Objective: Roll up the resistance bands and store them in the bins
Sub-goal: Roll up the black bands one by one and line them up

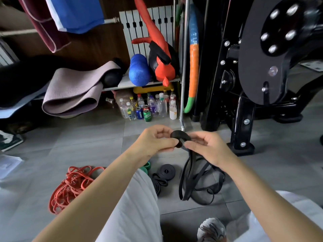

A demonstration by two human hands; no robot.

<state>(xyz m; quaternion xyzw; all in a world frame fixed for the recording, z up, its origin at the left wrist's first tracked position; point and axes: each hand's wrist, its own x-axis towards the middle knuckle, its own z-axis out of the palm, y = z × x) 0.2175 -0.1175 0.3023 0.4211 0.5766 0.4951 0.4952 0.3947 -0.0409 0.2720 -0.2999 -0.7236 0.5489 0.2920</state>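
Now both hands, left [155, 139] and right [205, 148], pinch the band [180, 137] at centre frame; soft, springy rubber, so I grip the coil itself.

The half-rolled band [180, 135] is black, like the coils [166, 170] lying on the grey tiled floor [87, 140]; next to them a green roll [146, 166] and a tangle of red bands [73, 186]. Further back, a blue foam roller [139, 70], a red-and-black bag [166, 71], a mauve ribbed mat [73, 91]. The trousers [136, 206] are white.
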